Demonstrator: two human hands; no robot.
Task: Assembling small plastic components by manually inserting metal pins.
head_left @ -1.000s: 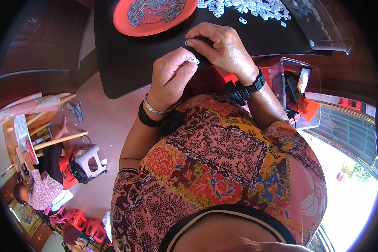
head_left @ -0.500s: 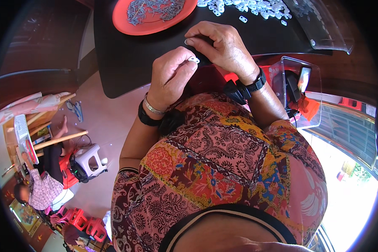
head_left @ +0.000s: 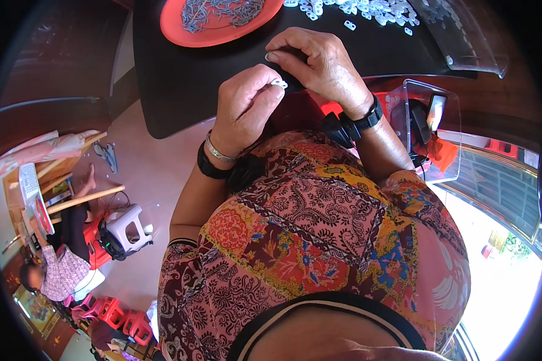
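My left hand (head_left: 247,103) is closed in a pinch, with a small white plastic clip (head_left: 277,83) between thumb and forefinger. The clip has holes through it and sticks out past the fingertips. Just to the right and a little farther off, my right hand (head_left: 320,64) is closed too, thumb against forefinger. Whatever it holds, if anything, is too small to make out. Both hands are above the near edge of a dark table (head_left: 180,84). Beyond them, a red plate (head_left: 190,39) bears many grey nails (head_left: 223,12), and a heap of similar white clips (head_left: 373,11) lies to its right.
A clear plastic sheet or cover (head_left: 464,42) lies at the table's right. Below it hangs a clear bin (head_left: 457,132) with a phone and an orange cloth. On the left, a person (head_left: 66,274) sits near a white stool (head_left: 129,228); red stools (head_left: 111,313) stand behind.
My hands hold almost the same pose, the left still pinching the clip. The plate and heap sit slightly higher in the picture; otherwise little differs.
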